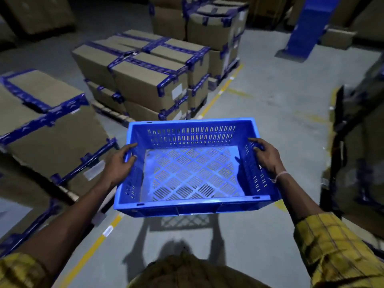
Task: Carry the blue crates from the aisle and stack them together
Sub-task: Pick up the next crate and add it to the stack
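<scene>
Empty blue slotted plastic crate (193,169) carried above grey floor (270,113).
Left hand (121,161) and right hand (267,155) grip its side rims; taped cardboard boxes (145,73) crowd frame's left.

The grey concrete floor (270,104) is marked with a yellow line (216,96) that runs from the near left toward the far middle. Left of that line, stacks of taped cardboard boxes (145,80) stand on low pallets (108,111), and a taller stack (216,32) stands farther back. A blue post (305,28) rises from the floor at the far right, with a lone box (337,39) just beside it.
</scene>
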Motion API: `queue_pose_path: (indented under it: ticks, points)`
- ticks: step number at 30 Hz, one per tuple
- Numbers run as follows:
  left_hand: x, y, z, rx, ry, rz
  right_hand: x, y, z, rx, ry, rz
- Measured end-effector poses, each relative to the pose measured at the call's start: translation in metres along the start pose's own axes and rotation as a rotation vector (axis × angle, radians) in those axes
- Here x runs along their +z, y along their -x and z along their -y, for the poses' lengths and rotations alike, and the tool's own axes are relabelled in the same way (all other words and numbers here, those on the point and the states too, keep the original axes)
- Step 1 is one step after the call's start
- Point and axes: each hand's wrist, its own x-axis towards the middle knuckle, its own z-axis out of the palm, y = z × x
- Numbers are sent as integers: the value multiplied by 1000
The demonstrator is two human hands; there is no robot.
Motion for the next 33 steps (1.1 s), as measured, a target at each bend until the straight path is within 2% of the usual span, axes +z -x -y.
queue_pose_path:
  ticks: [8,16,24,27,33]
  points:
    - [67,-128,-79,105,-6,92,-56,-73,-25,114,-57,-109]
    - [142,-313,-123,236,61,229,-61,-204,-51,185,-46,-233]
    - [211,-480,-194,344,-8,348,-82,-324,-85,313,-37,-336]
    - [249,-535,-232,363,-61,372,-99,-376,-105,351,-48,-386]
    - [361,-640,-305,419,-24,421,-146,-497,-167,363,-59,-427]
